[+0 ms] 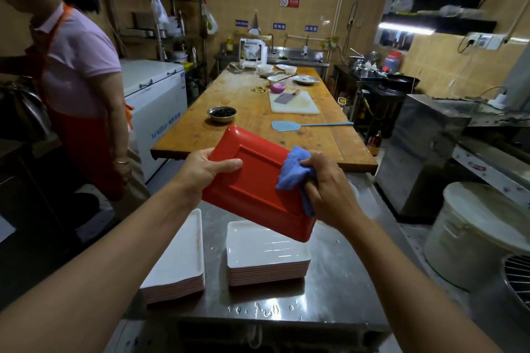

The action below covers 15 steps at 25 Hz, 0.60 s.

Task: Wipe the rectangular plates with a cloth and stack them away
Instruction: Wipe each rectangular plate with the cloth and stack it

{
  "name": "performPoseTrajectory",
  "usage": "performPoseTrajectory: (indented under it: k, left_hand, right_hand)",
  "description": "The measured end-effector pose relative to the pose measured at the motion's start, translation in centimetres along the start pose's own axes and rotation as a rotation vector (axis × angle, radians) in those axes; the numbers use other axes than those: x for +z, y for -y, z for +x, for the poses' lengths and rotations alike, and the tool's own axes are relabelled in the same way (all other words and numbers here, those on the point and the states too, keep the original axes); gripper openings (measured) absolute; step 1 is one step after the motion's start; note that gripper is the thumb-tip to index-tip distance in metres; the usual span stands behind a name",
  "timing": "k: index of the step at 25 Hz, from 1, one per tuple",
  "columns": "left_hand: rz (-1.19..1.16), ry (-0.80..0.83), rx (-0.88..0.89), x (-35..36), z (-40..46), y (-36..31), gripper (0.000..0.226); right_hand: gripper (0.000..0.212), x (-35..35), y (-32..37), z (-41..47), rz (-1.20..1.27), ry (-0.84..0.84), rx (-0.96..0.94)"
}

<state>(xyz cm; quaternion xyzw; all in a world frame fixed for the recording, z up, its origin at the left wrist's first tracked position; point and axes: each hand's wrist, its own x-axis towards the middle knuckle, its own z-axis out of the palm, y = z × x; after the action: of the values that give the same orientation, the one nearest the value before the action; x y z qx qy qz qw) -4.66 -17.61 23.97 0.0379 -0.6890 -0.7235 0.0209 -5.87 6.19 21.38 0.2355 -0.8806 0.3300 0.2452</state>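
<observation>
A red rectangular plate (pixel 252 180) is held tilted in the air with its underside facing me. My left hand (pixel 205 170) grips its left edge, thumb lying across the red surface. My right hand (pixel 329 189) grips a bunched blue cloth (pixel 295 170) against the plate's right side. Below, on the wet steel counter (pixel 329 289), stand two stacks of rectangular plates, white faces up: one stack (pixel 266 255) under the held plate, the other (pixel 179 264) to the left at the counter's edge.
A person in a red apron (pixel 83 89) stands close at the left by a white chest freezer (pixel 155 94). Ahead is a long wooden table (pixel 252 123) with a bowl, cutting board, cleaver and blue spatula. A white bucket (pixel 476 235) sits at the right.
</observation>
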Motion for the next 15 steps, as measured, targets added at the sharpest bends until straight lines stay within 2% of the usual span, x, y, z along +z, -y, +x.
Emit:
performPoseTrajectory:
  k: [4,11,13,15]
  left_hand:
    - [-0.096,-0.052,-0.068,0.6,0.2,0.8,0.018]
    - [-0.292,-0.179,-0.207,2.2,0.9,1.4,0.031]
    - [-0.296,-0.195,-0.261,2.6,0.9,1.7,0.037]
    - [-0.304,-0.203,-0.311,3.2,0.7,1.8,0.036]
  right_hand:
    - [0.022,0.0,-0.8,0.2,0.137,-0.013,0.141]
    - [0.033,2.4,-0.9,-3.3,0.188,-0.046,0.17]
    - [0.038,3.0,-1.2,-4.5,0.163,-0.051,0.17]
    - [0.044,3.6,-1.1,-4.8,0.03,-0.089,0.155]
